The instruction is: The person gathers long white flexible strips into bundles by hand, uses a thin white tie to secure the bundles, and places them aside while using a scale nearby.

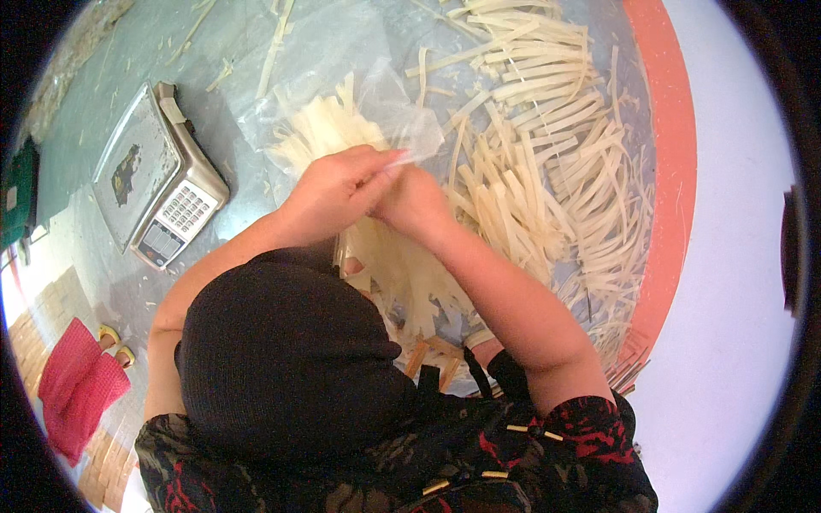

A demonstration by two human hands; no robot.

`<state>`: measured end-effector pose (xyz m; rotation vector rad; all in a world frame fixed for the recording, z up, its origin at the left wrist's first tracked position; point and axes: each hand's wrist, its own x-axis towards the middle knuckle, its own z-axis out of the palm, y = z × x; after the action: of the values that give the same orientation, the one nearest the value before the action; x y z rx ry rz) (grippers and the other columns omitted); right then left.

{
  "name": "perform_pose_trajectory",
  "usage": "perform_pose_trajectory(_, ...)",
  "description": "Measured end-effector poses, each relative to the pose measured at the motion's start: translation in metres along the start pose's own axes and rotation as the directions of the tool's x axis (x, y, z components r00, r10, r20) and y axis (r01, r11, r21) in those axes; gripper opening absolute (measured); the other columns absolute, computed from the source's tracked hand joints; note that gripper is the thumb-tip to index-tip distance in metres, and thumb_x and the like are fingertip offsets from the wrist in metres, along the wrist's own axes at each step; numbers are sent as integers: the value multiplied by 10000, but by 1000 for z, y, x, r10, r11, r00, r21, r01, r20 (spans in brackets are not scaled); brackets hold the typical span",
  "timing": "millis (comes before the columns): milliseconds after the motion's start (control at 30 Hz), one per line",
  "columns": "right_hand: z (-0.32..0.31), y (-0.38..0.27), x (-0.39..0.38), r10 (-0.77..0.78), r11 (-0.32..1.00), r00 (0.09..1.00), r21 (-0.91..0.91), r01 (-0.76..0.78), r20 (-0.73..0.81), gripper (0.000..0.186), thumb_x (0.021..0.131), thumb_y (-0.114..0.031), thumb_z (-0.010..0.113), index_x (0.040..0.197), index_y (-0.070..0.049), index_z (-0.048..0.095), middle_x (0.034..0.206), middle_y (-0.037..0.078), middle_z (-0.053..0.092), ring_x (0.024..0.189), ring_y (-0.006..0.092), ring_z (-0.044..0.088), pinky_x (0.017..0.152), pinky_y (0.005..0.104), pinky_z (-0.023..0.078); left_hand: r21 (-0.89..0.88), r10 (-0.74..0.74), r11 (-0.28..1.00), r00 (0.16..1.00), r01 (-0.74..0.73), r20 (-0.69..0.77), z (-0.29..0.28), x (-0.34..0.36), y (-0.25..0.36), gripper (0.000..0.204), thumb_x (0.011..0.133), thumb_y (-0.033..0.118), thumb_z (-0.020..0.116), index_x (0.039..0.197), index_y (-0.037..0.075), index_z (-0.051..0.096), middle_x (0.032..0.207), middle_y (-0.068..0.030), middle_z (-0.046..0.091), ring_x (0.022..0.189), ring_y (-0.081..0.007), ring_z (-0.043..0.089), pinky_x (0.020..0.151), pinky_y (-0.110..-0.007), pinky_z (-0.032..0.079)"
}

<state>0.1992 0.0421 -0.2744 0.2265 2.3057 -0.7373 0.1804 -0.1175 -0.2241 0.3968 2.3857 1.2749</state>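
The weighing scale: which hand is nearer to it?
Left. The left hand sits just right of the weighing scale, a gap of floor between them. The right hand is farther right, beyond the left hand.

Obstacles: heap of pale strips (547,162) filling the far right of the floor (111,77); clear plastic bag (342,103) of strips at centre; weighing scale (158,175) at left. Free room: bare strip of floor between scale and bag, and far left beyond the scale.
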Motion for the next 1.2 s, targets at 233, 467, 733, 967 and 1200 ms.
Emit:
perform_pose_trajectory(233, 20, -35, 66, -651, 570, 685, 385, 726, -328, 524, 822, -307, 692, 1246, -51, 519, 1258, 165, 583, 1130, 282, 567, 955, 381, 447, -157, 346, 934, 923, -321, 169, -1, 4, 0, 317, 946, 193, 581, 1229, 54, 613, 1090, -135, 630, 989, -261, 617, 794, -324, 507)
perform_pose_trajectory(467, 30, 1, 70, -714, 660, 667, 526, 537, 213, 381, 831, -337, 662, 1115, -83, 662, 1297, 158, 571, 1189, 285, 541, 1004, 386, 416, 49, 115, 993, 989, -110, -92, 11, 13, -43, 302, 938, 166, 559, 1217, 73, 624, 1128, -128, 607, 933, -277, 630, 806, -335, 510)
perform_pose_trajectory(733, -35, 137, -43, -272, 962, 791, -133, 238, -548, 891, 719, -382, 792, 1423, -31, 375, 1453, 220, 392, 1336, 343, 401, 1094, 441, 330, 363, -40, 932, 996, 9, 78, 22, 15, -86, 269, 917, 207, 526, 1107, 70, 658, 1143, -97, 595, 955, -306, 624, 825, -398, 505)
perform_pose_trajectory(967, -24, 233, -58, -129, 846, 874, -512, -149, -468, 1325, 553, -436, 873, 1508, -17, 55, 1554, 217, 151, 1449, 347, 152, 1168, 509, 131, 416, -28, 909, 998, 1, 59, 29, 17, -75, 261, 917, 215, 540, 1101, 80, 667, 1133, -80, 599, 950, -293, 624, 819, -387, 503)
perform_pose_trajectory(1200, -67, 249, -23, 55, 927, 929, -327, -184, -365, 1241, 552, -386, 854, 1499, -29, 137, 1417, 209, 378, 1321, 375, 366, 1132, 499, 226, 376, -48, 927, 995, 10, 91, 24, 20, -73, 279, 924, 245, 549, 1124, 83, 658, 1146, -77, 600, 959, -294, 623, 830, -380, 498)
